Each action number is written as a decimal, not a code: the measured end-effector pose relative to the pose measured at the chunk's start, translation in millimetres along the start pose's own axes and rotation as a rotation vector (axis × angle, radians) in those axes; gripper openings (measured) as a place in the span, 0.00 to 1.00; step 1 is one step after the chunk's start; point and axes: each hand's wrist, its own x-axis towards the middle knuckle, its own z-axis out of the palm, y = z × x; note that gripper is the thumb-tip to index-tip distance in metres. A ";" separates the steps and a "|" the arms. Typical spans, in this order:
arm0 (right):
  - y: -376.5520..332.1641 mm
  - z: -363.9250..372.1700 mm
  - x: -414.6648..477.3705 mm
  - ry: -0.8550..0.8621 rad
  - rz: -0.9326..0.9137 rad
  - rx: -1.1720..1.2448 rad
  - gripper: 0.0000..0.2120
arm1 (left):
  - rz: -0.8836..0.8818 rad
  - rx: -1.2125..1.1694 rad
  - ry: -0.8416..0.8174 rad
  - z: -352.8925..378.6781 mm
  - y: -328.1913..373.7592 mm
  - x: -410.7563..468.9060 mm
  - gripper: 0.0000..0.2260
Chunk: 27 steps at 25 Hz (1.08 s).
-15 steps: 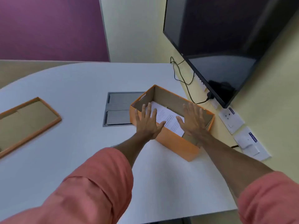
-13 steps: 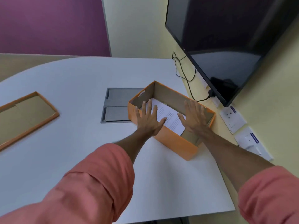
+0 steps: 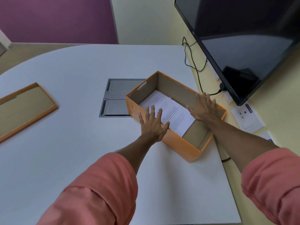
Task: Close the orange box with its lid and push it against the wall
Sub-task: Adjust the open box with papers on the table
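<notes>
The orange box [image 3: 180,143] stands open on the white table, set at an angle near the yellow wall [image 3: 276,127]. A printed sheet of paper [image 3: 170,111] lies inside it. My left hand [image 3: 153,125] rests flat with spread fingers over the box's near long rim. My right hand [image 3: 203,108] is flat and spread over the far rim, by the wall. Neither hand grips anything. The lid [image 3: 24,108] lies upside down far to the left on the table, apart from the box.
A dark wall screen [image 3: 243,38] hangs above the box, with black cables [image 3: 194,65] running down to the table edge. Wall sockets [image 3: 246,117] sit right of the box. A grey cable hatch [image 3: 116,98] is set into the table [image 3: 73,143] just left of the box.
The view has shifted slightly. My right hand has slid from inside the box toward its far rim; my left hand stays on the near rim. The box has barely moved.
</notes>
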 end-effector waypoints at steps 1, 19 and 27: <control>1.6 -0.2 1.0 -0.004 0.003 0.006 0.35 | 0.001 -0.004 0.005 1.9 -0.6 0.6 0.32; -11.0 -0.2 -37.5 0.001 -0.030 0.360 0.24 | -0.125 -0.283 0.052 -22.9 -70.8 -26.9 0.37; -13.0 -14.7 -25.1 -0.383 0.090 0.636 0.22 | -0.390 -0.928 -0.045 -31.9 -52.9 -36.2 0.28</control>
